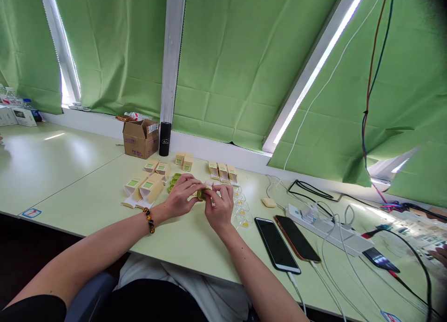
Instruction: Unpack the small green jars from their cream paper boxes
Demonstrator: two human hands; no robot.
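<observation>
Both my hands meet over the middle of the table. My left hand (pixel 182 194) pinches a small green container (pixel 200 193) between thumb and fingers. From the other side my right hand (pixel 220 204) grips the same piece, its fingertips at the rim. The container's inside is too small to make out. Left of my hands lies a row of green containers (pixel 173 182), partly hidden by my left hand. Clear plastic pieces with yellow spots (pixel 241 206) line up just right of my right hand. Open yellow cardboard boxes (pixel 152 188) stand beyond my left wrist.
More small yellow boxes (pixel 222 172) stand toward the back. A brown carton (pixel 141 139) and a black bottle (pixel 165 138) are by the wall. On the right are two phones (pixel 277 245), a beige piece (pixel 268 202), a white power strip (pixel 328 229) and tangled cables.
</observation>
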